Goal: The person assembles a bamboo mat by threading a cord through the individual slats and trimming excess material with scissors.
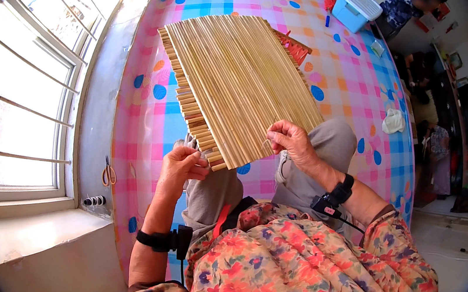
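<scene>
A panel of straw-coloured stalks (243,80) laid side by side leans across my knees. Shorter crosswise stalks (188,106) stick out from beneath along its left edge. At the near left corner, my left hand (182,166) is closed in a pinch beside the stalk ends; what lies between its fingers is too small to make out. My right hand (294,143) rests at the panel's near edge, with thumb and forefinger pinching a thin pale strand (266,144) that curves over the stalks.
Scissors (109,173) and small dark rings (94,201) lie by the barred window (10,110). A red slatted object (294,47) shows behind the panel. Farther right on the checked sheet (141,117) are a blue lidded box (353,11), a white cloth (393,121) and a person (401,3).
</scene>
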`<state>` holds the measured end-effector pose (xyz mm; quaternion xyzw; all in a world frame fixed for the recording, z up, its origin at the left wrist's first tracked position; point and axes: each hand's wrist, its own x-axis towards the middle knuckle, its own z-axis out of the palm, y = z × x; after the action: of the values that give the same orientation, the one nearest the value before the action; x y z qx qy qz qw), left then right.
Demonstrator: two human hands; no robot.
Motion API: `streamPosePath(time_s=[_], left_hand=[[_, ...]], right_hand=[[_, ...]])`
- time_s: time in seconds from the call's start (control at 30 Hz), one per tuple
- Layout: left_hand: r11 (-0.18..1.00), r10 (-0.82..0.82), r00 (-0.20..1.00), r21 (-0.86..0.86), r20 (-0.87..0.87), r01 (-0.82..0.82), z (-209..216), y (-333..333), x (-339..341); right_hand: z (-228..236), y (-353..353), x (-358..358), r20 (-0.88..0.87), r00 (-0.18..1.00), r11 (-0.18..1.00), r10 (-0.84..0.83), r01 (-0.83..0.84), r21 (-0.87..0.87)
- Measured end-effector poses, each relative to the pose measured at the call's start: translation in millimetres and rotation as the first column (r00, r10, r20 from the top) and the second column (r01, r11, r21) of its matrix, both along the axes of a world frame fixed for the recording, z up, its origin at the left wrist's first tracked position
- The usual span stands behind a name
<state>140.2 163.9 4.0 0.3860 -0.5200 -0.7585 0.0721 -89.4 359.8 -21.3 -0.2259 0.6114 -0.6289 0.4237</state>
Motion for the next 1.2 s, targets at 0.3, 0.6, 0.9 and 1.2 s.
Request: streamPosePath(time_s=[0.3,0.6,0.9,1.2], left_hand=[[0.969,0.207,0.977,-0.145,0.051,-0.198,-62.5,-36.8,61.4],[0.461,0.754,0.588,-0.874,0.294,-0.154,-211.4,-151.7,216.3],[0.521,0.676,0.462,-0.815,0.575,0.253,-272.5,-210.7,270.6],[0.62,0.663,0.289,-0.723,0.69,0.305,-255.2,-207.3,248.0]], right_hand=[[2.8,-16.5,2.9,-0.012,1.0,1.0,-0.001,0.001,0.024],[0.1,-12.7,-3.6,-0.059,0.997,0.983,-0.056,0.066,0.171],[15.7,-1.7,0.9,-0.1,0.989,0.973,-0.105,0.123,0.198],[22.4,9.2,10.6,-0.139,0.986,0.965,-0.094,0.125,0.23]])
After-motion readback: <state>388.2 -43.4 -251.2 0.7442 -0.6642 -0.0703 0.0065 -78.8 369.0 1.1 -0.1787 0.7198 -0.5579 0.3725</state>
